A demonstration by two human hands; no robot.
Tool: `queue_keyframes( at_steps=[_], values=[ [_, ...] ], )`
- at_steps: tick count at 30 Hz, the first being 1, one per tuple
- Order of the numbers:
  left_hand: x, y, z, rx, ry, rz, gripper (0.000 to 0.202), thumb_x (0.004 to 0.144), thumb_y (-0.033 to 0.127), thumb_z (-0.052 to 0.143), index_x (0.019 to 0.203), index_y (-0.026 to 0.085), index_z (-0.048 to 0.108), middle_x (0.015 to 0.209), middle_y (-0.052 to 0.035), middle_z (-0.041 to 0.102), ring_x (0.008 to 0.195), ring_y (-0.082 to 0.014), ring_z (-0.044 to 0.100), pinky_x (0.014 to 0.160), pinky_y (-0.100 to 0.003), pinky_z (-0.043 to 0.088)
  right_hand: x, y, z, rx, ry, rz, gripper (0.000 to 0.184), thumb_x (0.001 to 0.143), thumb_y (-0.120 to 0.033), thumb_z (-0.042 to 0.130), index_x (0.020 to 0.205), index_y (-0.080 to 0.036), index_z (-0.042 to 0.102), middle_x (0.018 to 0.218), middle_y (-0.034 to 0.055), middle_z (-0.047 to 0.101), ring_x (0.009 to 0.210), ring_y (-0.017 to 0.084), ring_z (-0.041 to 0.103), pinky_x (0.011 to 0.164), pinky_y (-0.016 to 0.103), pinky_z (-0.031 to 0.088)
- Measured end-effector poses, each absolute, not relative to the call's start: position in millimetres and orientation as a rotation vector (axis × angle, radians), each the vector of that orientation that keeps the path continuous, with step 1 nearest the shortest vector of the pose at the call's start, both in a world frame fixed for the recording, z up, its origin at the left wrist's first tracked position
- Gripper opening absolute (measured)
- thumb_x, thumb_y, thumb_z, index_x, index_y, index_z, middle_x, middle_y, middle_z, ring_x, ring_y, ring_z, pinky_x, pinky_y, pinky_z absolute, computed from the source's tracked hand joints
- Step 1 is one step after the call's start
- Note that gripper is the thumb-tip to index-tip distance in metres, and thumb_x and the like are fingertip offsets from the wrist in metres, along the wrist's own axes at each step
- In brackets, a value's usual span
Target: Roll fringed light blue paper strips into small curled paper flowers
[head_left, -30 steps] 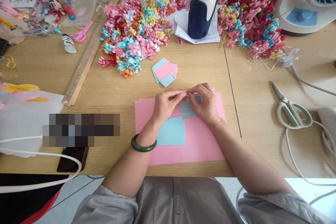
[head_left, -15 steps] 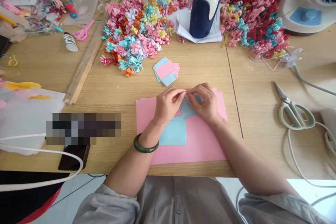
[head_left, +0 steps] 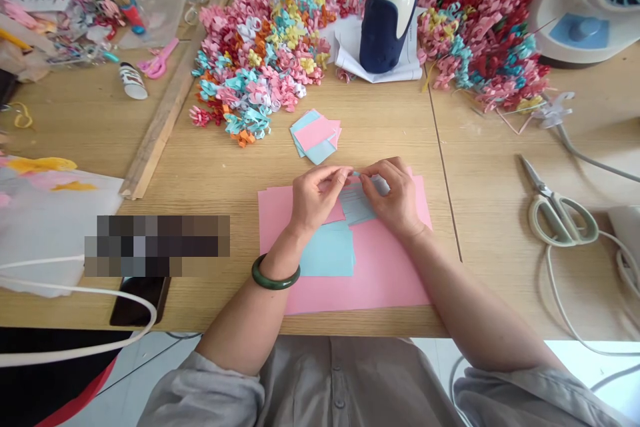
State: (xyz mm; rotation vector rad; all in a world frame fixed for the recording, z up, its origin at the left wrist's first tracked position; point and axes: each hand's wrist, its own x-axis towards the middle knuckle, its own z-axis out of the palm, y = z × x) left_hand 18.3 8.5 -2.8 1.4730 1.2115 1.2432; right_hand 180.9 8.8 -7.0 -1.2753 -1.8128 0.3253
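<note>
My left hand [head_left: 317, 197] and my right hand [head_left: 393, 195] meet above the sheets, thumbs and fingers pinched close together. Between and below the fingertips is a greyish-blue piece of paper [head_left: 357, 207] with thin parallel slits. Its top edge is partly hidden by the fingers. Under the left hand lies a small pink paper [head_left: 336, 213], mostly covered. A light-blue paper [head_left: 327, 252] rests in front of it. All of these are over larger pink sheets [head_left: 390, 273]. A green bangle [head_left: 276, 273] circles my left wrist.
Beyond my hands sits a small pile of pink and blue papers [head_left: 316, 135]. Curled paper flowers [head_left: 260, 53] heap behind it, near a dark-blue bottle [head_left: 385, 33]. Scissors [head_left: 560, 213] and a white cable [head_left: 553, 287] lie right; a wooden strip [head_left: 165, 107] and phone [head_left: 140, 303] left.
The fingertips of my two hands have parted slightly, with my left hand shifting a little to the left. More of the slit blue paper shows between them.
</note>
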Motion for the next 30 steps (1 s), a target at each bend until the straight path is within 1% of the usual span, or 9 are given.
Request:
queue_keyframes(
  at_steps=[4, 10, 14, 18, 21, 24, 27, 30],
  values=[
    [18.0, 9.8, -4.0, 1.539, 1.211, 1.253, 0.018, 0.087, 0.032, 0.067, 0.092, 0.017, 0.076, 0.094, -0.0060, 0.076, 0.081, -0.0151, 0.072, 0.077, -0.026, 0.061, 180.7, 8.7, -7.3, -1.278, -1.818, 0.314, 0.013, 0.088, -0.020, 0.060, 0.077, -0.025, 0.059, 0.075, 0.0014, 0.068, 0.082, 0.021, 0.059, 0.074, 0.037, 0.049],
    [17.4, 10.3, -2.9, 1.711, 1.266, 1.263, 0.013, 0.087, 0.024, 0.064, 0.089, 0.018, 0.075, 0.089, -0.0040, 0.076, 0.076, -0.0134, 0.071, 0.073, -0.025, 0.059, 180.8, 7.8, -5.3, -1.271, -1.845, 0.356, 0.012, 0.089, -0.020, 0.060, 0.078, -0.024, 0.061, 0.076, 0.0019, 0.069, 0.084, 0.021, 0.058, 0.073, 0.036, 0.049],
    [17.2, 10.0, -3.2, 1.876, 1.311, 1.279, 0.010, 0.087, 0.017, 0.061, 0.085, 0.017, 0.071, 0.084, -0.0026, 0.074, 0.072, -0.0116, 0.068, 0.070, -0.023, 0.057, 179.4, 6.7, -4.6, -1.193, -1.874, 0.373, 0.013, 0.090, -0.023, 0.059, 0.078, -0.024, 0.061, 0.076, 0.0031, 0.069, 0.083, 0.021, 0.058, 0.070, 0.036, 0.050],
    [19.3, 7.6, -2.2, 2.192, 1.439, 1.231, 0.011, 0.088, 0.016, 0.058, 0.080, 0.018, 0.064, 0.078, -0.0028, 0.070, 0.071, -0.0131, 0.065, 0.070, -0.025, 0.052, 178.1, 5.5, -4.8, -1.127, -1.929, 0.329, 0.012, 0.091, -0.025, 0.060, 0.079, -0.025, 0.060, 0.075, 0.0032, 0.068, 0.087, 0.022, 0.057, 0.072, 0.037, 0.051],
    [21.3, 5.2, -0.5, 2.274, 1.469, 1.200, 0.012, 0.089, 0.017, 0.056, 0.081, 0.018, 0.065, 0.076, -0.0034, 0.069, 0.073, -0.0143, 0.065, 0.072, -0.026, 0.051, 178.3, 5.1, -3.9, -1.138, -1.909, 0.353, 0.012, 0.092, -0.023, 0.057, 0.080, -0.024, 0.060, 0.077, 0.0033, 0.068, 0.085, 0.021, 0.057, 0.072, 0.036, 0.050],
    [22.5, 4.3, 0.7, 1.994, 1.350, 1.260, 0.015, 0.093, 0.023, 0.055, 0.088, 0.019, 0.069, 0.087, -0.0050, 0.073, 0.078, -0.0141, 0.068, 0.075, -0.026, 0.055, 179.3, 5.4, -2.2, -1.157, -1.874, 0.340, 0.012, 0.092, -0.022, 0.056, 0.081, -0.024, 0.060, 0.078, 0.0030, 0.068, 0.084, 0.021, 0.057, 0.074, 0.037, 0.049],
    [22.6, 5.9, -0.1, 1.508, 1.209, 1.250, 0.024, 0.095, 0.036, 0.056, 0.097, 0.017, 0.072, 0.097, -0.0071, 0.075, 0.079, -0.0141, 0.072, 0.074, -0.026, 0.059, 180.8, 5.9, -0.2, -1.183, -1.847, 0.315, 0.012, 0.090, -0.019, 0.057, 0.080, -0.024, 0.059, 0.076, 0.0025, 0.066, 0.082, 0.021, 0.056, 0.076, 0.038, 0.047],
    [22.3, 8.3, -2.0, 1.265, 1.126, 1.205, 0.030, 0.092, 0.042, 0.060, 0.098, 0.015, 0.073, 0.091, -0.0070, 0.077, 0.076, -0.0155, 0.073, 0.077, -0.029, 0.061, 182.4, 6.2, 1.9, -1.212, -1.819, 0.355, 0.012, 0.089, -0.019, 0.056, 0.078, -0.024, 0.059, 0.075, 0.0022, 0.065, 0.082, 0.021, 0.057, 0.076, 0.038, 0.047]
  ],
)
